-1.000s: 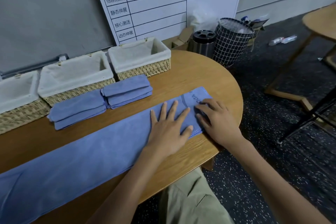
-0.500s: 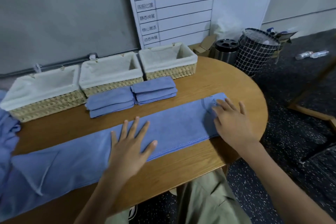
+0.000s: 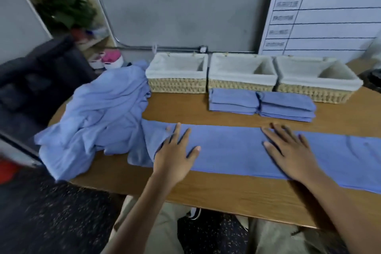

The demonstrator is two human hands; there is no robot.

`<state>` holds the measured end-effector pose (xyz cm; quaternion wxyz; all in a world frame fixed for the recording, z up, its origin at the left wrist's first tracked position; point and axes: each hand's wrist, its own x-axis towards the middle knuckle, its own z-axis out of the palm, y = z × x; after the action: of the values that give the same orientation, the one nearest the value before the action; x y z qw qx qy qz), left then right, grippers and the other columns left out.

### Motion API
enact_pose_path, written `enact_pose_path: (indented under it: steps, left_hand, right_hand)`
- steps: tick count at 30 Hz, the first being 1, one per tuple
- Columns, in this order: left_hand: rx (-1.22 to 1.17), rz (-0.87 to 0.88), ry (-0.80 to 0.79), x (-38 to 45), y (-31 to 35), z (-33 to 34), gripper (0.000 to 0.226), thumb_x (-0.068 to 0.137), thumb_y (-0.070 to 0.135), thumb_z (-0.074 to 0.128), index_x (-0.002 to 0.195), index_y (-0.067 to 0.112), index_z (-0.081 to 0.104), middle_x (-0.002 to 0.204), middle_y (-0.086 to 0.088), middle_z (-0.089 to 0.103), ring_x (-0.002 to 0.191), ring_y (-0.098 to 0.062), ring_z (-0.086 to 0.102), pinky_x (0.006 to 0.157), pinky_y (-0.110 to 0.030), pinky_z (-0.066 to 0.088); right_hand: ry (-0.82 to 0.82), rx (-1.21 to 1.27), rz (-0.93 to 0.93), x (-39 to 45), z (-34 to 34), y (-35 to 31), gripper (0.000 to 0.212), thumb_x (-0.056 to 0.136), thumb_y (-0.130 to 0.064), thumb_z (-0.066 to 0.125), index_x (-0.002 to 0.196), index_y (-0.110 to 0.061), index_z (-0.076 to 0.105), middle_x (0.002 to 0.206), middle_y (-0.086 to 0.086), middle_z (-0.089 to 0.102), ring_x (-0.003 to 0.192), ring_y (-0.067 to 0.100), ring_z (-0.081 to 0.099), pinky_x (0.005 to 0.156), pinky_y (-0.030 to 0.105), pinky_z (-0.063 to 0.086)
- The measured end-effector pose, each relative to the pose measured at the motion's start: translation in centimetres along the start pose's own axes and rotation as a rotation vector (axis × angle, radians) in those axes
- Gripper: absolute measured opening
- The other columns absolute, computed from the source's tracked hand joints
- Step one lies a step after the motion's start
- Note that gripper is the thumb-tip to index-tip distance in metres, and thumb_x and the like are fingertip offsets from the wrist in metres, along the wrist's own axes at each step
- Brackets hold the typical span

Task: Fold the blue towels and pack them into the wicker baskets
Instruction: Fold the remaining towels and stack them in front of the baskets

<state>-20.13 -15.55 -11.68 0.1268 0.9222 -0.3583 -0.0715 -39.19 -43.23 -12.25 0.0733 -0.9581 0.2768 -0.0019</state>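
Both forearms are reaching forward; the left hand (image 3: 175,156) and right hand (image 3: 288,150) are lying flat, palms down, fingers spread straight.

Right of the right hand (image 3: 288,154) the long towel (image 3: 237,148) runs off the frame edge. The left hand (image 3: 175,156) covers part of it. Beyond both hands, the board (image 3: 329,16) is cropped, its lettering too blurred to read.

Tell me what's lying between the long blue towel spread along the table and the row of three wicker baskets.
In the head view, two stacks of folded blue towels sit between the long blue towel and the wicker baskets, on the wooden table.
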Motion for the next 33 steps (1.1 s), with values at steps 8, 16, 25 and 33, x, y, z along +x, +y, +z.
enact_pose_path:
  steps: [8,16,25,33]
  left_hand:
    - [0.021,-0.16,0.049,-1.7,-3.1,-0.9,0.076,0.095,0.071,0.029,0.159,0.037,0.007,0.167,-0.001,-0.014,0.152,-0.027,-0.019,0.109,-0.048,0.04]
    - [0.003,-0.023,0.092,0.6,-2.9,-1.2,0.067,0.101,0.06,0.029,0.16,0.032,0.013,0.168,-0.005,-0.005,0.154,-0.028,-0.009,0.12,-0.059,0.004]
    - [0.095,-0.063,-0.02,1.8,-2.2,-0.9,0.086,0.086,0.084,0.025,0.158,0.043,0.001,0.167,-0.002,-0.014,0.153,-0.031,-0.015,0.116,-0.065,-0.005]
    - [0.202,-0.041,0.063,1.5,-0.4,-1.0,0.094,0.08,0.086,0.016,0.159,0.037,0.006,0.167,-0.011,-0.005,0.153,-0.036,-0.005,0.118,-0.063,0.006]
  right_hand:
    - [-0.029,0.008,0.063,0.1,-0.3,0.1,0.068,0.089,-0.068,0.005,0.154,-0.049,0.006,0.165,-0.014,-0.009,0.153,0.014,-0.011,0.123,0.045,0.002]
    - [-0.036,-0.011,0.074,-0.1,-0.8,0.8,0.067,0.091,-0.066,0.007,0.155,-0.048,0.006,0.166,-0.013,-0.007,0.153,0.015,-0.01,0.122,0.044,0.001]
    - [-0.046,0.015,0.116,-0.8,-1.5,3.7,0.068,0.088,-0.068,0.006,0.154,-0.051,0.005,0.166,-0.014,-0.008,0.153,0.015,-0.011,0.123,0.044,0.001]
    - [-0.029,0.037,0.101,-0.8,-1.2,3.7,0.07,0.088,-0.069,0.002,0.155,-0.049,0.003,0.166,-0.013,-0.009,0.153,0.017,-0.014,0.123,0.046,-0.001]
